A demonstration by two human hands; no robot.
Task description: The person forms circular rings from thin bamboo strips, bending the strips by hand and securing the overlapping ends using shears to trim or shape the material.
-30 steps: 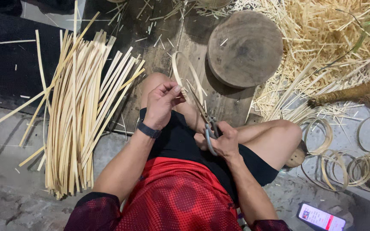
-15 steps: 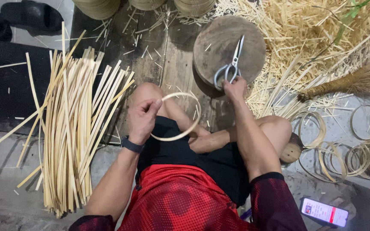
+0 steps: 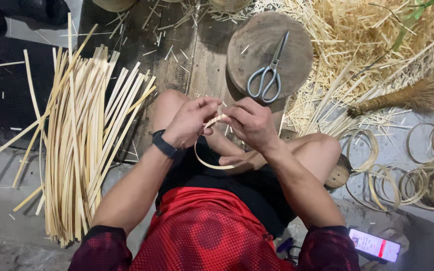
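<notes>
Pale bamboo, a thin flat strip bent into a ring [image 3: 212,161], sits over the lap pinched at its overlapping ends by the left hand [image 3: 189,122] and right hand [image 3: 251,123], and could spring open if either grip slackens.

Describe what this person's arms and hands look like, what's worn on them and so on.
Both forearms are bare, with dark red patterned sleeves pushed up past the elbows. The left hand has a black band, like a watch or fitness tracker, on its wrist. The right hand wears nothing on its wrist. No gloves on either hand; I can't make out any rings.
</notes>
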